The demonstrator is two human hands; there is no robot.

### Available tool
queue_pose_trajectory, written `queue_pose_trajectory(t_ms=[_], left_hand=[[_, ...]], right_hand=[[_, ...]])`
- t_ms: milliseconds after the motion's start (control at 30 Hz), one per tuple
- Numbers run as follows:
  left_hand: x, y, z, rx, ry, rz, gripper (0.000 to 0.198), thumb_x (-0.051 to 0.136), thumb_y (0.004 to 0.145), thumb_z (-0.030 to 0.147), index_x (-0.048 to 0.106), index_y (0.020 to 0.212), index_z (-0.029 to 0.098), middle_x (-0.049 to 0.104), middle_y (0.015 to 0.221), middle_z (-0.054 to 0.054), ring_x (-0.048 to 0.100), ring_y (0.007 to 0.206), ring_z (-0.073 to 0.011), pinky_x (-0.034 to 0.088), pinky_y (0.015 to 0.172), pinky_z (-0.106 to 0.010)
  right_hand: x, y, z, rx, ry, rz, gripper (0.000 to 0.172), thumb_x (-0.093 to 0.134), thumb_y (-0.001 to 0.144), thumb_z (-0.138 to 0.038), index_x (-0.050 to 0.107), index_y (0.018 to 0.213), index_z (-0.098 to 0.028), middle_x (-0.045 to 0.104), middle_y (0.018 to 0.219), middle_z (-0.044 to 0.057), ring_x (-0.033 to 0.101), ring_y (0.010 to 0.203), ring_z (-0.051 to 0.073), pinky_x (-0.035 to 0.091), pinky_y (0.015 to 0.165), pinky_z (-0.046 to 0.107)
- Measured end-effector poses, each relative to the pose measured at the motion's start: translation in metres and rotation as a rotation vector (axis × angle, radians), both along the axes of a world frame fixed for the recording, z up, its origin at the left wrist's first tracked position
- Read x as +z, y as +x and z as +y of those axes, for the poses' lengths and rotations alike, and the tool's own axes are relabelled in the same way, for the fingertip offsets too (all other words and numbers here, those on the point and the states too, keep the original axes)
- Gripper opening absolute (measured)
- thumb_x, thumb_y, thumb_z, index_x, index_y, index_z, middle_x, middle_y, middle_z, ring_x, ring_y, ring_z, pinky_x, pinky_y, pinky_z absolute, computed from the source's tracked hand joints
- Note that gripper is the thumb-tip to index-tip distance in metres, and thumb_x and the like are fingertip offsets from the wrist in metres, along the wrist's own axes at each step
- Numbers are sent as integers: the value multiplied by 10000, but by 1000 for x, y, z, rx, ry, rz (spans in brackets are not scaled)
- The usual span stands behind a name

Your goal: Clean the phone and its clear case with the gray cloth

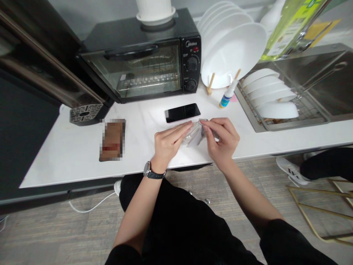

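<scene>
My left hand (169, 141) and my right hand (222, 138) meet over the front of the white counter (68, 151). Between them they hold a small clear plastic packet (194, 134). The left fingers lie along its left side. The right thumb and fingers pinch its top right corner. A black smartphone (182, 112) lies face up just behind the packet. A watch sits on my left wrist.
A black toaster oven (143, 59) stands at the back, white plates (234, 48) in a rack beside it, a small dropper bottle (227, 96) near them. A sink with a dish drainer (275, 103) is at right. A blurred dark rectangle (112, 140) lies at left. Another person's shoe (291, 170) shows at right.
</scene>
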State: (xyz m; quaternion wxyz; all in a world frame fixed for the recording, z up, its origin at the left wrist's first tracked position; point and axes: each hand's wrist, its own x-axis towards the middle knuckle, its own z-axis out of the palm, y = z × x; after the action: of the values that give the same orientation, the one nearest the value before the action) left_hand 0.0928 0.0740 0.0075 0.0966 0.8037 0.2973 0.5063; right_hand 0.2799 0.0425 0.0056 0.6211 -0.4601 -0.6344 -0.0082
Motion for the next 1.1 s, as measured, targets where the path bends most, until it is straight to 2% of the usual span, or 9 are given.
queue_pose_trajectory(t_ms=[433,700,967,1100], left_hand=[[-3,1,3,-19,76,-61,336,667,1007,130,778,1298,258,809,1238,-6,805,1094,-168,678,983,-285],[-4,0,2,-60,17,-46,401,608,1019,87,756,1341,275,793,1285,-5,787,1145,-155,651,1034,-280],[-5,-1,3,-77,17,-56,443,596,1010,56,744,1360,283,786,1306,7,778,1167,-151,645,1048,-282],[-4,-1,2,-52,45,-56,423,674,986,79,746,1351,280,793,1284,2,792,1131,-157,665,1014,-285]], right_hand=[[6,-12,-7,37,85,-42,286,659,991,-115,790,1184,-281,707,945,24,683,817,156,581,692,316],[12,-24,-24,127,125,-119,370,659,976,-70,746,1271,-276,733,992,31,712,851,160,608,719,310],[9,-21,-20,139,149,-143,369,664,982,-83,736,1287,-278,728,981,31,711,847,164,607,712,317],[8,-13,-13,105,127,-113,334,676,979,-89,761,1240,-278,719,978,29,699,834,156,595,703,310]])
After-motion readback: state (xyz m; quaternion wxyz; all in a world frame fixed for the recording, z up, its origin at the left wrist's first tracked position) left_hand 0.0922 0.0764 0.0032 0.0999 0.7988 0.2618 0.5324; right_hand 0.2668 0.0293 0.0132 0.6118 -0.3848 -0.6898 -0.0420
